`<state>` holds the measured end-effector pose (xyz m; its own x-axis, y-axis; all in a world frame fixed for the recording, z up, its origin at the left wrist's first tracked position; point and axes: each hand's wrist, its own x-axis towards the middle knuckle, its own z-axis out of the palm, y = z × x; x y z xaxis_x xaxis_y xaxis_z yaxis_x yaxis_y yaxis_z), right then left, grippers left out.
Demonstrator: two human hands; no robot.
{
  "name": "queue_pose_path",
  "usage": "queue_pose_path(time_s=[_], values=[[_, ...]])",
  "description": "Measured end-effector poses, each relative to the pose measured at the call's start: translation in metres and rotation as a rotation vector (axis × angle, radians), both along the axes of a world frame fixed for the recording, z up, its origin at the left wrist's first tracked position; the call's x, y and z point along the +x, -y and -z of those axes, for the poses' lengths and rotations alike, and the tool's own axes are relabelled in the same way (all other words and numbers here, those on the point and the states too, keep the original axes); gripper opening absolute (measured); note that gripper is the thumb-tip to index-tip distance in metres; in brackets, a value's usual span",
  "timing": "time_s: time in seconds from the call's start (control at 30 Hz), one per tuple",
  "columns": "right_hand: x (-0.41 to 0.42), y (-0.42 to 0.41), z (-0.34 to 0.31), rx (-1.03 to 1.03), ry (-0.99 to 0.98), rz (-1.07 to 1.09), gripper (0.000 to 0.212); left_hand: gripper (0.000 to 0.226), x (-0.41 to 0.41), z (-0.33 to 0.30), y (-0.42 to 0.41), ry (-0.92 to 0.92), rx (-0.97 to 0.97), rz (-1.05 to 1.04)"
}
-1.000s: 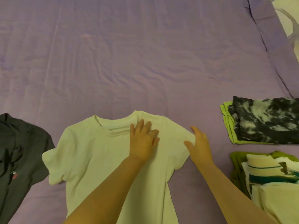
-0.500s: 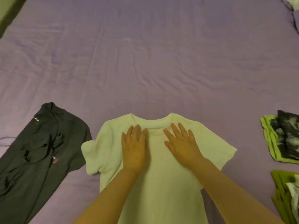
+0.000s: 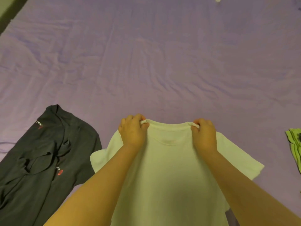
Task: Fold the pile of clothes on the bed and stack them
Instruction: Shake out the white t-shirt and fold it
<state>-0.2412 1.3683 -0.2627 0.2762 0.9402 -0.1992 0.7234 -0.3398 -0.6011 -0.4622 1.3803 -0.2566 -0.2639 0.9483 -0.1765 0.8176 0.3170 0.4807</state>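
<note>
A pale cream T-shirt (image 3: 171,168) lies spread flat on the purple bed sheet (image 3: 146,54), collar pointing away from me. My left hand (image 3: 133,131) pinches the shirt at the left end of the collar. My right hand (image 3: 204,134) pinches the right end of the collar. Both sleeves stick out to the sides. The shirt's hem is below the frame.
A crumpled dark grey garment (image 3: 44,157) with small white and red logos lies to the left, close to the shirt's left sleeve. A folded green item (image 3: 294,144) shows at the right edge. The bed's left edge (image 3: 9,12) runs at the top left.
Both hands lay flat on the shirt's chest half a second ago; they have slid up and now pinch the two ends of the collar. The view shifted left.
</note>
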Motion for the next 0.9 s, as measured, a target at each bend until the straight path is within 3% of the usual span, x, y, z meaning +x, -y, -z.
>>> queue_pose_path(time_s=[0.07,0.13,0.23,0.33,0.4,0.47,0.57,0.7,0.8,0.9], values=[[-0.005,-0.002,-0.004,0.025,-0.041,0.107,0.014,0.019,-0.002,0.001,0.001,-0.008,-0.009,0.035],[-0.015,0.004,-0.007,0.025,-0.002,0.073,0.023,0.027,-0.007,0.003,0.005,-0.058,-0.064,0.133],[-0.045,0.028,-0.012,0.047,0.2,-0.194,0.044,0.049,-0.026,-0.001,0.009,-0.128,-0.088,0.27],[-0.091,0.058,-0.012,0.064,0.306,-0.576,0.052,0.05,-0.063,-0.011,0.01,-0.275,-0.198,0.413],[-0.116,0.07,-0.005,-0.087,0.323,-0.808,0.055,0.052,-0.088,-0.018,0.011,-0.346,-0.335,0.454],[-0.13,0.071,0.003,-0.206,0.415,-0.844,0.052,0.053,-0.109,-0.024,0.015,-0.346,-0.467,0.471],[-0.147,0.06,-0.003,-0.163,0.469,-0.765,0.045,0.057,-0.133,-0.028,0.026,-0.18,-0.605,0.5],[-0.174,0.029,-0.017,-0.03,0.344,-0.804,0.039,0.054,-0.148,-0.032,0.046,-0.016,-0.653,0.577],[-0.19,0.006,-0.019,-0.077,0.394,-0.913,0.047,0.05,-0.153,-0.03,0.059,0.011,-0.588,0.549],[-0.192,-0.008,-0.025,-0.154,0.394,-0.905,0.038,0.033,-0.16,-0.034,0.072,0.327,-0.445,0.339]])
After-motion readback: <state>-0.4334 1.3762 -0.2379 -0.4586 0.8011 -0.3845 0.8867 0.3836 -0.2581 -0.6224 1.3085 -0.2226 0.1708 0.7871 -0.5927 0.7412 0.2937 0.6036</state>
